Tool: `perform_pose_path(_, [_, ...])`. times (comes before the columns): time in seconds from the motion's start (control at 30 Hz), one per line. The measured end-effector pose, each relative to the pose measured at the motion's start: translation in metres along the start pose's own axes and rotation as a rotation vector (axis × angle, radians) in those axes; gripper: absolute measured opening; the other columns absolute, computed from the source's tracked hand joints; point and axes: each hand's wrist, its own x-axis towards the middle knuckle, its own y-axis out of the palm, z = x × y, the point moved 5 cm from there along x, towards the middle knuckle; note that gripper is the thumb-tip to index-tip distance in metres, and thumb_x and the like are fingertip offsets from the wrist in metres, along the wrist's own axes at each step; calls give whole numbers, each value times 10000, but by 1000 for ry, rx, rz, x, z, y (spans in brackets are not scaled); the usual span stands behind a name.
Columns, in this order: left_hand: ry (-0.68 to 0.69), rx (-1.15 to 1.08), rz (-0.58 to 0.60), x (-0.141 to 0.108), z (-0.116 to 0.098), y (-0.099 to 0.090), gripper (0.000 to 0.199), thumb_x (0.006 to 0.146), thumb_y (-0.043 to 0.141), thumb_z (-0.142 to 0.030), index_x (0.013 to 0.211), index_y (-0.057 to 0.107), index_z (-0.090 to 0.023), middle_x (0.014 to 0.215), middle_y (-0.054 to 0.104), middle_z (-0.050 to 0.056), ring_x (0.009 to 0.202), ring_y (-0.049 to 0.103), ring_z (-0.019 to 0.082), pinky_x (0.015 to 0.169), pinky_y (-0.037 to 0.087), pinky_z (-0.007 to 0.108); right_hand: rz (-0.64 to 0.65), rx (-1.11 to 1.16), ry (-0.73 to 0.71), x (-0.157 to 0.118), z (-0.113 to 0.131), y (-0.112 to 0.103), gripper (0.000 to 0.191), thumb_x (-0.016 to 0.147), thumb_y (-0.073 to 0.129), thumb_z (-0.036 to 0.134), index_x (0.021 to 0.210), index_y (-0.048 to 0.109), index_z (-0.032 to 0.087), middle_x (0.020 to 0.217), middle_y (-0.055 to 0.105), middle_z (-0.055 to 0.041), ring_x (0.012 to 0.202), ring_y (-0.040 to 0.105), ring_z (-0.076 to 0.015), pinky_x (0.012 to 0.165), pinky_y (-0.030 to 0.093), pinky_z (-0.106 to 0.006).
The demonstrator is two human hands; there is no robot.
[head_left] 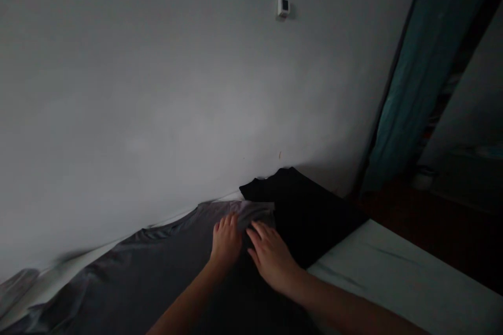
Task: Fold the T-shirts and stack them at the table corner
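A dark grey T-shirt (157, 267) lies spread over a pale sheet, its sleeve end near the wall. My left hand (227, 239) rests on that grey cloth near the sleeve, palm down, fingers stretched forward. Beside it, my right hand (272, 255) is on or just over the same shirt, its fingers apart and holding nothing. A black garment (310, 214) lies to the right, and the grey sleeve overlaps its edge. The dim light hides folds in the dark cloth.
A grey-white wall (176, 89) rises right behind the clothes, with a small white box (283, 7) mounted on it. The pale sheet (393, 267) shows at right. A teal curtain (408, 99) hangs beyond, over a dark reddish floor (396, 193).
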Motion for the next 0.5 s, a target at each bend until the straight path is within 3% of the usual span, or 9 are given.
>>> perform_pose_path(0.13, [193, 125, -32, -122, 14, 6, 541, 894, 424, -223, 1434, 399, -205, 1495, 463, 87, 1351, 447, 229, 1079, 410, 403, 175, 105, -93, -55, 53, 26, 493, 960, 465, 321, 1406, 485, 110, 1511, 382, -183, 1401, 336, -328, 1135, 327, -478])
perform_pose_path(0.2, [192, 168, -70, -172, 30, 5, 564, 923, 417, -304, 1476, 336, -230, 1504, 450, 72, 1350, 456, 223, 1071, 428, 384, 222, 162, -121, -61, 78, 35, 538, 972, 443, 372, 1440, 439, 105, 1542, 314, -185, 1426, 279, -330, 1157, 284, -484])
perform_pose_path(0.3, [146, 220, -116, -226, 59, -9, 617, 948, 385, -361, 1523, 187, -261, 1510, 437, 44, 1356, 454, 212, 1067, 444, 374, 238, 234, -144, -48, 103, 41, 575, 983, 406, 419, 1480, 374, 132, 1578, 227, -160, 1450, 221, -300, 1181, 213, -486])
perform_pose_path(0.4, [107, 235, -89, -275, 97, -31, 675, 940, 389, -385, 1524, 61, -304, 1521, 412, 3, 1368, 438, 202, 1061, 459, 376, 257, 225, -66, -38, 94, 44, 577, 988, 364, 461, 1495, 353, 185, 1589, 213, -116, 1461, 192, -276, 1185, 175, -490])
perform_pose_path(0.5, [-70, 255, -32, -335, 145, -56, 654, 920, 370, -383, 1502, 69, -387, 1492, 449, -45, 1356, 454, 219, 1058, 461, 438, 229, 118, 94, -54, 54, 39, 595, 981, 336, 523, 1499, 348, 231, 1586, 226, -97, 1460, 194, -283, 1180, 161, -495])
